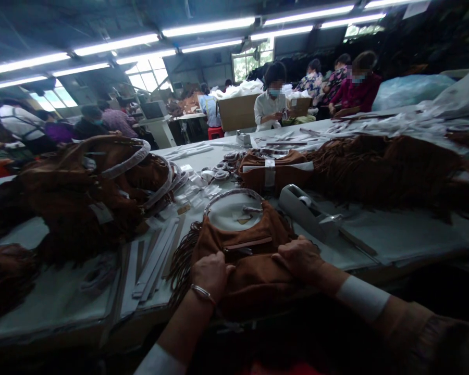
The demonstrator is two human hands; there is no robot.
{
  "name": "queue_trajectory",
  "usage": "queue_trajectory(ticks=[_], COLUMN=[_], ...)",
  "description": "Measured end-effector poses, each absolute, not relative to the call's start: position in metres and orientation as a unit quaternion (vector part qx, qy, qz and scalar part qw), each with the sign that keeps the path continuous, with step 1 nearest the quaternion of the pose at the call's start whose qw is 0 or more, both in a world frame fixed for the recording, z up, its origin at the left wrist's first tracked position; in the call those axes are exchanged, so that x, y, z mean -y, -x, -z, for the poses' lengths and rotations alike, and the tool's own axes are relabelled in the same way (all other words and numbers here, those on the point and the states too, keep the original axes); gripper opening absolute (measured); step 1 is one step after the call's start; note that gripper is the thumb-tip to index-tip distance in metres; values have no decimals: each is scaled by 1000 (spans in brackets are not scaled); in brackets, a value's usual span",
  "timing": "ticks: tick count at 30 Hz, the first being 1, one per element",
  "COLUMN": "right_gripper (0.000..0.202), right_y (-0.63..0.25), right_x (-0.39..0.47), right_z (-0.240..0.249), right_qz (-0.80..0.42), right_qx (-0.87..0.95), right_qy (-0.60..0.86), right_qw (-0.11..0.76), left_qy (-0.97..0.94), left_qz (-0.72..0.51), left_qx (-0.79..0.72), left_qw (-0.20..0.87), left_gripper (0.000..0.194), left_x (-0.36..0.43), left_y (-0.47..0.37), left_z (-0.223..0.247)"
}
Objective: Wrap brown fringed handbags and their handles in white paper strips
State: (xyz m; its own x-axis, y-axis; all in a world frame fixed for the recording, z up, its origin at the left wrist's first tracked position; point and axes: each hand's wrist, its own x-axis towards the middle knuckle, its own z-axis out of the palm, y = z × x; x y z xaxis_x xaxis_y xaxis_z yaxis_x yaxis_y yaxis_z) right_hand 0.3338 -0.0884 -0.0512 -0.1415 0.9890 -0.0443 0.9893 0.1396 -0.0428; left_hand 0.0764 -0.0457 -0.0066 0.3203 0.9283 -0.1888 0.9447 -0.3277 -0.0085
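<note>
A brown fringed handbag (250, 232) lies at the table's front edge, its wrapped handle (234, 192) arching away from me. My left hand (211, 276), with a bracelet at the wrist, is closed on the bag's left side. On the right side, my right hand (299, 258) grips the brown material with curled fingers. A zipper (248, 244) runs across the bag between both hands. Fringe hangs out at the left of the bag.
A tape dispenser (303, 208) stands right behind the bag. Brown bags (82, 192) are piled at the left, with more fringed bags (386, 166) at the right. Pale strips (156, 260) lie left of my left hand. Several people sit or stand beyond the table (406, 239).
</note>
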Motion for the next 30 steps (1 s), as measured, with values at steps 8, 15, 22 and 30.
queue_trajectory(ticks=[8,15,22,30], right_gripper=[35,37,32,29], right_y=[-345,-406,-397,-388], right_x=[91,89,72,66], right_z=[53,53,55,41], right_qz=[82,215,223,186], right_qx=[-743,-577,-576,-622], right_qy=[-661,-734,-779,-756], right_qw=[-68,-286,-107,-83], left_qy=[-968,-970,-971,-973], left_qz=[-55,-21,-22,-27], left_qx=[-211,-222,-227,-224], left_qw=[122,99,72,57], left_gripper=[64,71,81,87], left_x=[72,72,75,75], left_y=[-112,-112,-114,-112], left_z=[57,71,75,81])
